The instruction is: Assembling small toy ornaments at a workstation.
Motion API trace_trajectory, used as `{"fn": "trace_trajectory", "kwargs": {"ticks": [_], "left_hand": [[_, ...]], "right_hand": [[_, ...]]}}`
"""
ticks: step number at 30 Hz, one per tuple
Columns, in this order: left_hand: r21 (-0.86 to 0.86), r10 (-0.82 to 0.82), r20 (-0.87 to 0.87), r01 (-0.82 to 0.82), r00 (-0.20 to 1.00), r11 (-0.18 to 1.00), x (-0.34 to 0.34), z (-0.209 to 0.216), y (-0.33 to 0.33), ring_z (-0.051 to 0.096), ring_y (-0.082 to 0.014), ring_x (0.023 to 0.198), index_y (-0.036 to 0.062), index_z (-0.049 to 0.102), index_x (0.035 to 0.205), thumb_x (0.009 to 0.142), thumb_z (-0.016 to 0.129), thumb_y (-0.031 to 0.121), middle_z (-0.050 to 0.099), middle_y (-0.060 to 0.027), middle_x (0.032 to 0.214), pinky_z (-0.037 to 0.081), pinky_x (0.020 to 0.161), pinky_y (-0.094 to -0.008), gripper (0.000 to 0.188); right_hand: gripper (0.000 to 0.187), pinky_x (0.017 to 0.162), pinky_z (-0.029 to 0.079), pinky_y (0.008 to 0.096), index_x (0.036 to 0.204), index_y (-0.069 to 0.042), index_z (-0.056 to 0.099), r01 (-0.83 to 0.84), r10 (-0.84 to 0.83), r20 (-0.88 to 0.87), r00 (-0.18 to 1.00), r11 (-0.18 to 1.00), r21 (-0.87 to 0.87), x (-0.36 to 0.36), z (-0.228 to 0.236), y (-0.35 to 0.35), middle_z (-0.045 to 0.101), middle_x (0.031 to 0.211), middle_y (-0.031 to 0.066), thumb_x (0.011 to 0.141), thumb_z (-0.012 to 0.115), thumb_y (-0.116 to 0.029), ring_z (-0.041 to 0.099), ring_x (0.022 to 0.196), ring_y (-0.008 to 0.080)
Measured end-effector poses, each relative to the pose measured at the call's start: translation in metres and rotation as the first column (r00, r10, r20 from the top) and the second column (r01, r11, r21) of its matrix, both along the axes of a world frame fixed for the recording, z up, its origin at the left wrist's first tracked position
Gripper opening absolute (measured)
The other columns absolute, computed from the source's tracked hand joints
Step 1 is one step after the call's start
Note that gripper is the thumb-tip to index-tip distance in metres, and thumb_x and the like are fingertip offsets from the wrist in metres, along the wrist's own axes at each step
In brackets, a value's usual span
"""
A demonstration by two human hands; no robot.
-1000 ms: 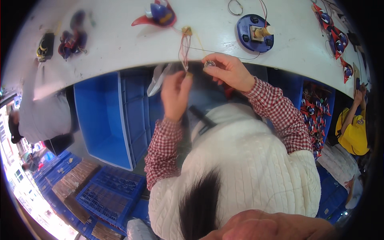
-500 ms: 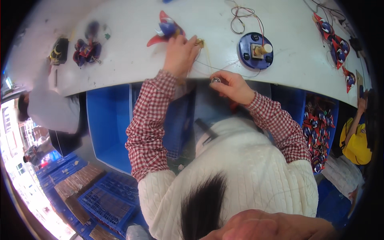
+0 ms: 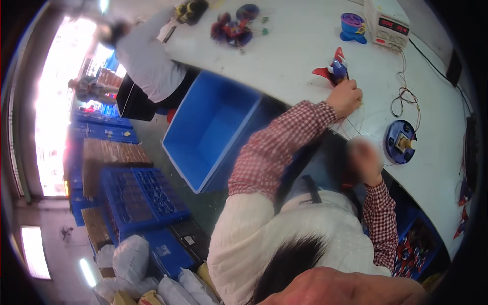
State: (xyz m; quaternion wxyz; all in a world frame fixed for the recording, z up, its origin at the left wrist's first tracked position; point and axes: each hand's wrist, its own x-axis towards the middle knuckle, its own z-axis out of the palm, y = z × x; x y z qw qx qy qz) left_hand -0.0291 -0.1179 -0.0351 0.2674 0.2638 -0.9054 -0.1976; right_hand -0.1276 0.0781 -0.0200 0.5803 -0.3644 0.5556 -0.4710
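On the white table lies a red-and-blue plastic toy part with curved red points. My left hand rests at its lower end, fingers curled closed against it; the fingertips are partly hidden. A thin wire runs from near this hand toward my right hand, which is at the table's front edge. Motion smears the right hand's fingers, so what they hold does not show. Just right of it sits a round dark-blue base with a yellowish knob-like piece in its middle and wires leading off.
A white power supply stands at the back beside a purple-and-blue cup-shaped object. More toy parts lie farther left. Below the table edge is a blue bin; another bin holds many red-and-blue parts. A person sits at left.
The whole view has swung round, showing more of the floor and crates on the left. My right hand, which pinched a small round metal piece, is now blurred. The left stays by the toy part.
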Motion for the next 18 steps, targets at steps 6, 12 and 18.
{"fn": "trace_trajectory", "kwargs": {"ticks": [6,12,18], "left_hand": [[-0.180,0.008,0.169,0.022,0.986,0.983,0.001,-0.008,-0.002,0.054,-0.0319,0.081,0.0011,0.063,0.077,0.075,0.058,0.014,0.058,-0.0157,0.085,0.045,0.076,-0.0406,0.014],[0.035,0.035,0.195,-0.042,0.980,0.998,0.007,0.012,-0.001,0.055,-0.0317,0.088,-0.0003,0.064,0.084,0.079,0.059,0.014,0.058,-0.0162,0.092,0.046,0.083,-0.0385,0.016],[0.085,-0.044,0.306,0.018,0.951,0.996,0.016,0.009,-0.010,0.054,-0.0294,0.091,-0.0001,0.063,0.092,0.082,0.062,0.016,0.057,-0.0146,0.094,0.045,0.084,-0.0376,0.019]], "right_hand": [[0.022,0.054,0.044,0.0171,0.108,-0.004,0.060,0.005,-0.004,-0.043,0.999,0.999,0.033,-0.001,-0.002,-0.001,0.058,0.078,0.0020,0.087,0.061,-0.011,0.051,0.059,0.0071],[0.023,0.055,0.046,0.0182,0.107,-0.004,0.060,-0.014,0.016,-0.123,0.992,1.000,0.019,-0.001,-0.008,-0.003,0.059,0.080,0.0031,0.086,0.062,-0.010,0.053,0.060,0.0082],[0.022,0.055,0.046,0.0182,0.107,-0.004,0.061,0.005,-0.007,-0.059,0.998,0.999,-0.039,0.007,-0.008,-0.004,0.059,0.078,0.0034,0.086,0.063,-0.010,0.053,0.059,0.0084]]}}
